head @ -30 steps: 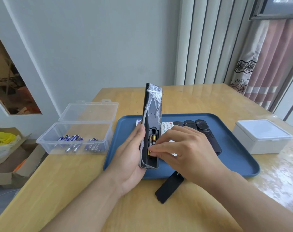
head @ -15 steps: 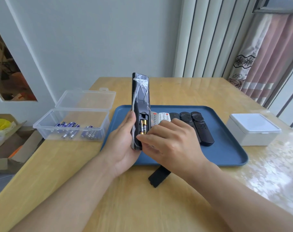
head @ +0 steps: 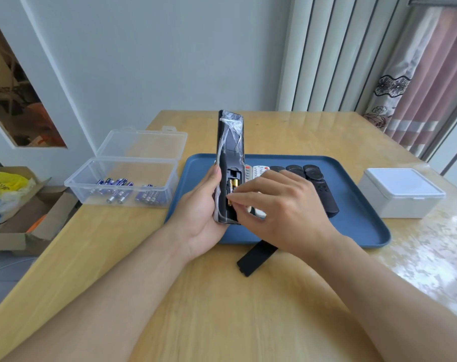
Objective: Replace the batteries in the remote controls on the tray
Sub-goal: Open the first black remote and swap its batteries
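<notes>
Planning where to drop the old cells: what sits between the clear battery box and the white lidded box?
In the head view: the blue tray, its remotes, both hands.

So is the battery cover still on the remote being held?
No, the battery cover lies on the table, and the remote shows its batteries.

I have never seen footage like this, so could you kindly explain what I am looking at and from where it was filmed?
There is no machine here: a camera worn on a person's head looks forward and down at their two bare hands. The left hand holds a black remote, wrapped in clear plastic, upright with its battery bay open. The right hand has its fingertips at the gold batteries inside. On the wooden table lie a blue tray with more remotes, the black battery cover in front of it, an open clear box of purple batteries on the left, and a closed white box on the right.
</notes>
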A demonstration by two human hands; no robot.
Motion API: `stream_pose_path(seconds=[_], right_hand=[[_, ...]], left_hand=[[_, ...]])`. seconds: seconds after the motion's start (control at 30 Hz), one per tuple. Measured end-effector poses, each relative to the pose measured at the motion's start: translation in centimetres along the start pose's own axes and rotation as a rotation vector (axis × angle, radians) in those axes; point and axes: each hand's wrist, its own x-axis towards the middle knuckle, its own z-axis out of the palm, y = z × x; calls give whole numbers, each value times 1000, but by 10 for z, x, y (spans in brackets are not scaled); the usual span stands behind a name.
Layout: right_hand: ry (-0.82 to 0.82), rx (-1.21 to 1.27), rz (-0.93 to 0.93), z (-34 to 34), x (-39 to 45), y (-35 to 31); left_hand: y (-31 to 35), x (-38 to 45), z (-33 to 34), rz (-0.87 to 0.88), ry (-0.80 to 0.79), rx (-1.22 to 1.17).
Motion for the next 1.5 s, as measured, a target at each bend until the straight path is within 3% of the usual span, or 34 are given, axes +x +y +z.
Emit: stream_pose_path(seconds=[0.23, 0.67, 0.93, 1.07, 1.3, 1.5], right_hand=[[-47, 3, 23, -3, -2, 2], [29, -169, -33, 8, -2, -12], [77, -157, -2, 7, 1, -18], [32, 33, 176, 6, -1, -24], [-145, 413, 799, -7, 4, -37], [-187, 506, 1000, -11, 10, -36]], left_hand=[[-3, 3, -3, 6, -18, -9], [2, 6, -3, -17, 87, -163], [6, 3, -3, -16, 51, -148], [6, 0, -1, 17, 59, -115], [-2, -4, 10, 266, -26, 19], [-8, -3, 12, 283, -42, 107]])
